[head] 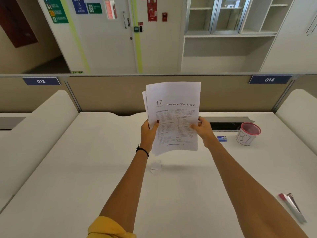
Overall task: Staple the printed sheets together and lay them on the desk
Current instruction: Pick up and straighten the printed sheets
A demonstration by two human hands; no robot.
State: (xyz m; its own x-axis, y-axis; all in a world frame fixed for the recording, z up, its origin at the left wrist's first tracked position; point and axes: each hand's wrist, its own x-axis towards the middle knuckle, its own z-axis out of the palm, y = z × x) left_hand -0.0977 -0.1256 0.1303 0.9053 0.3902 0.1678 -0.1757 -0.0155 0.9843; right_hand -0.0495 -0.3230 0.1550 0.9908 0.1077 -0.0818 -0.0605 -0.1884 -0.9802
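Printed sheets (173, 107), headed "Diseases of the Vitreous", are held upright in the air above the white desk (85, 160). My left hand (148, 133) grips their left edge and my right hand (203, 129) grips their right edge. The back sheets stick out slightly at the upper left, so the stack is not squared. A stapler (292, 206), silver with a red end, lies open on the desk at the lower right, well away from both hands.
A small blue staple box (222, 138) lies right of my right hand. A white cup with a red rim (247, 133) stands beyond it. A small crumpled clear scrap (155, 167) lies under the sheets. A cable slot (226, 125) runs along the partition.
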